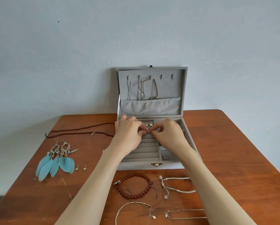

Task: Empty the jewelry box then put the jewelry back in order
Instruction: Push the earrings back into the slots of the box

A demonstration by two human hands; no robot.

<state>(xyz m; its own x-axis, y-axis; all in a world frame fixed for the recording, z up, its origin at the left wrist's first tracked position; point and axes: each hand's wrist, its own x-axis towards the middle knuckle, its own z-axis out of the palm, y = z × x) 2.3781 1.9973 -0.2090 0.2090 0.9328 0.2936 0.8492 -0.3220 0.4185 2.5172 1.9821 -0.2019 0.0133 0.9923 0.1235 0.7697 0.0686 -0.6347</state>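
A grey box stands open at the back edge of the table, its lid upright against the wall. Three chains hang from hooks inside the lid, their lower ends tucked into the lid's pocket.

Both hands are over the rear of the ring rows in the box's left half. The left hand and right hand have their fingers curled, thumb and forefinger tips pinched together, meeting at a tiny stud between them; which hand actually has hold of it cannot be told. Just behind the fingertips lies a cluster of silver pieces in the box.

On the table's left side lie a dark bead necklace, two blue feather earrings and two small studs. Along the front edge lie a red bead bracelet, a pale cord bracelet, a thin silver bracelet and a fine chain.

No writing can be read anywhere; the clasp on the box front bears no legible mark.
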